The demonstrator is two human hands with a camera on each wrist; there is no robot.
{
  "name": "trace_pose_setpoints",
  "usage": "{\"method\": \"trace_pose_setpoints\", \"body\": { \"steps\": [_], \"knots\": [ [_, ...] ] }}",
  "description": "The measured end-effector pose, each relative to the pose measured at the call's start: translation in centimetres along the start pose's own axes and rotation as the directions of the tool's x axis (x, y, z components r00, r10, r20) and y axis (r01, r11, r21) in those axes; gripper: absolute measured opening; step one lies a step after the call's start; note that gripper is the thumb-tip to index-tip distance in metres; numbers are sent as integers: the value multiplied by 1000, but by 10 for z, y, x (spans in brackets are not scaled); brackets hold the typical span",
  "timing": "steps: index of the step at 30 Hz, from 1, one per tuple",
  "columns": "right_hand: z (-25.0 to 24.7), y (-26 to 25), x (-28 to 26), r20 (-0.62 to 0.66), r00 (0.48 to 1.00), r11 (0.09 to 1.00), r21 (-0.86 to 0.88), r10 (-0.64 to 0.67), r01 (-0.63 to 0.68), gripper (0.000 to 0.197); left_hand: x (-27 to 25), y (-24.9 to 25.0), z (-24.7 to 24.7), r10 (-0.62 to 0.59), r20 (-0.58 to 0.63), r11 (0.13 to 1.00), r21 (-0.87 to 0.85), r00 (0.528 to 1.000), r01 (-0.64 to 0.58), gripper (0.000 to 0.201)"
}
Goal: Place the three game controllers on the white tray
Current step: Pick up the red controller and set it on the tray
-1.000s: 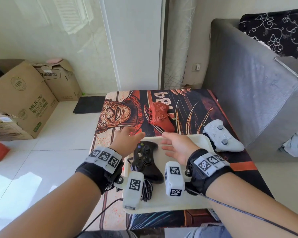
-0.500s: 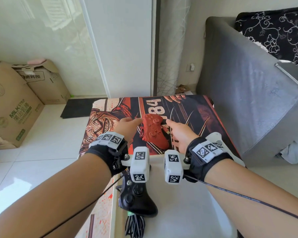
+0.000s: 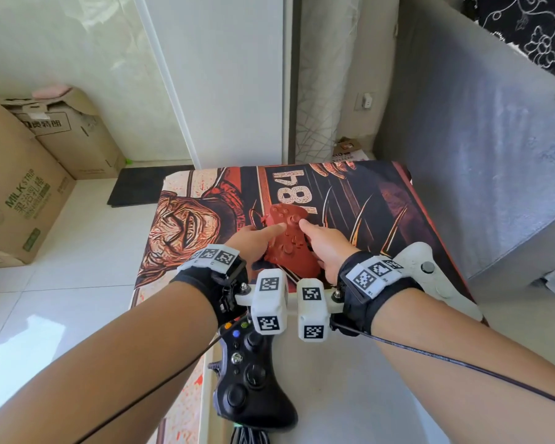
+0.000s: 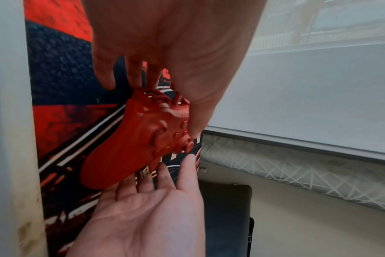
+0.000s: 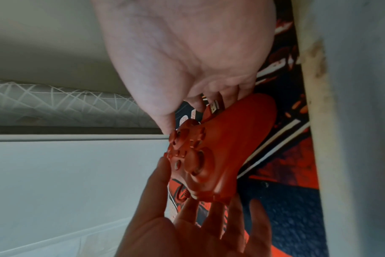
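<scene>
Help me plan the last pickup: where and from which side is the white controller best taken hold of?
Judging from the head view, take the white controller by its near handle, coming from above on the right: it lies flat, face up, beside the white tray, partly hidden behind the right hand. A one-hand grip should do.

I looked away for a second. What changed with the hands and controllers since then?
Both hands left the black controller on the white tray and reached forward; left hand and right hand now grip the red controller. White controller unmoved.

white controller (image 3: 430, 277) half behind right wrist, black controller's cable (image 3: 249, 439) cropped
</scene>
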State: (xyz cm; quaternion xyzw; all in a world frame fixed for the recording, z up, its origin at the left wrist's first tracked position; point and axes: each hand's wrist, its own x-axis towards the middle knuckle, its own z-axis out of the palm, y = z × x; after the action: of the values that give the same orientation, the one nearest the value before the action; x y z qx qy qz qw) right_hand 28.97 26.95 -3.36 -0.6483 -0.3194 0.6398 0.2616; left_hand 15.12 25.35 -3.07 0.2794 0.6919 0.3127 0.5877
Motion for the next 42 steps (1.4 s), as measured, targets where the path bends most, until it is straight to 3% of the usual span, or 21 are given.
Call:
{"method": "trace_pose_setpoints", "body": {
  "steps": [3,5,10,12,17,20,25,28,30,33,35,38,42],
  "knots": [
    [2,4,5,8,1000,1000,20,23,-23,60,-2,1,2,13,39,1000,-9,999,-12,22],
    [1,4,4,9,1000,1000,25,19,-19,58,-3,1,3,31,35,1000,3,999,-31,15],
    [-7,6,1,46,997,996,72,-63,59,23,-10,0,0,71,53,997,-25,996,-70,8],
    [-10,6,-4,55,995,992,99,-89,83,15,-14,-1,0,88,43,996,-23,995,-87,16],
    [-15,10,-26,19,983,974,133,-185,181,15,-38,-1,3,140,35,990,-32,989,-139,17],
    [-19,13,-42,-11,975,960,173,-222,221,38,-57,1,5,167,46,986,-37,985,-166,13],
    [-29,21,-72,-43,966,948,187,-254,258,44,-89,-1,11,205,42,979,-10,978,-205,30],
    [-36,31,-92,-36,966,949,179,-256,259,18,-111,-10,17,214,5,977,2,977,-214,41],
    [-41,44,-101,-39,965,954,144,-260,263,11,-122,-22,20,225,0,973,56,974,-225,46],
    [-49,64,-106,-27,966,962,84,-258,260,24,-134,-40,24,212,-2,970,122,977,-210,58],
    [-50,76,-115,-11,970,967,81,-242,242,12,-137,-52,25,190,9,972,143,982,-189,70],
    [-50,94,-132,18,975,972,85,-220,218,24,-142,-70,26,193,28,960,200,981,-195,79],
    [-48,112,-139,16,986,975,151,-166,161,16,-145,-86,23,177,22,955,240,984,-177,72]
  ]
}}
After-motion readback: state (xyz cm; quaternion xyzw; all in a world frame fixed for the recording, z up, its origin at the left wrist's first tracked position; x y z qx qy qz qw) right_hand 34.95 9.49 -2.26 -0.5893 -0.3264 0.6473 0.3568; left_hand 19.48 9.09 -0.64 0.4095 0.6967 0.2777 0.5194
